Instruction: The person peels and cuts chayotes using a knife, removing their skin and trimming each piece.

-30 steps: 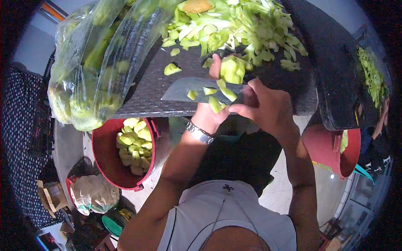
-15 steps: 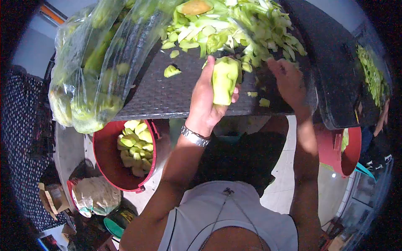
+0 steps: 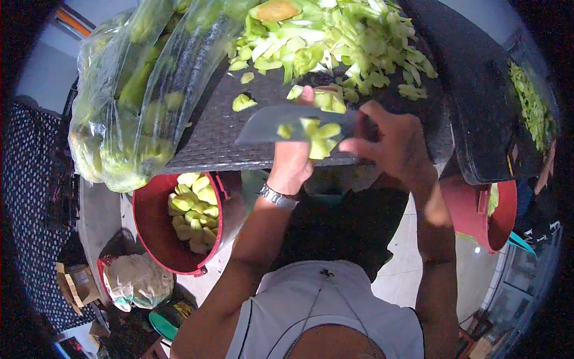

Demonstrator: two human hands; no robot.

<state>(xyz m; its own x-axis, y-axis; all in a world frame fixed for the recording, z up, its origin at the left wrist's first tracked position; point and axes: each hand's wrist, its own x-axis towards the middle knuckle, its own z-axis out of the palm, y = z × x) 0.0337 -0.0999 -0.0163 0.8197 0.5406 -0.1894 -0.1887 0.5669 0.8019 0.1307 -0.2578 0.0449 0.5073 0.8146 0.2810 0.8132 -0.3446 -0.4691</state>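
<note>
My left hand, with a metal watch on the wrist, is wrapped round a peeled pale green chayote above the table edge. My right hand grips the dark handle of a broad-bladed knife. The blade lies across the chayote and hides its middle and most of my left fingers. Pale green bits show against the blade. Beyond my hands, a heap of green peelings and slices covers the back of the dark woven table.
A clear plastic bag full of green vegetables hangs over the table's left edge. Below stands a red bucket with peeled pieces. Another red bucket is at right, beside a black table with more peelings.
My right hand has come left and the knife blade now crosses in front of the chayote. Before, it was blurred over the peelings. My left hand has barely moved.
</note>
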